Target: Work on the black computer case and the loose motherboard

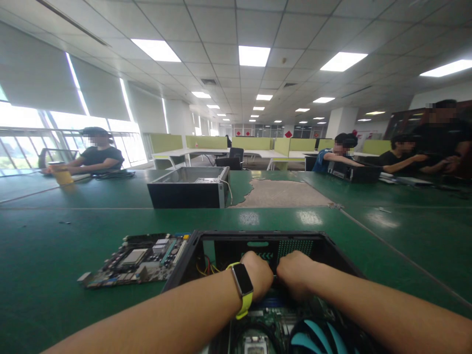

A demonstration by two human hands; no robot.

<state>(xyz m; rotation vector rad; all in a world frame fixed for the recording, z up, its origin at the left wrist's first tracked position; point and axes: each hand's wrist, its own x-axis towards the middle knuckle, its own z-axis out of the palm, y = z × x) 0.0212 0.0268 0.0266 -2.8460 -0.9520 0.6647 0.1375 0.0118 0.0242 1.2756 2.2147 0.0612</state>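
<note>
Both hands reach into an open black computer case (258,235) in front of me. My left hand (258,273), with a yellow-banded watch on the wrist, is closed near the case's far wall. Close beside it, my right hand (295,271) is closed too, its fingertips turned down and in. The backs of the hands hide what the fingers hold. Below them lies a green motherboard (275,314) inside the case, with a cooling fan (319,338) with light-blue blades at its near right. Red and yellow wires (209,267) show at the case's left.
A loose motherboard (142,260) lies on the green table (55,250), left of the case. Farther off stands another open case (188,194), beside a torn patch (283,192) in the table covering. Several people sit or stand around, one reaching over a dark case (352,172).
</note>
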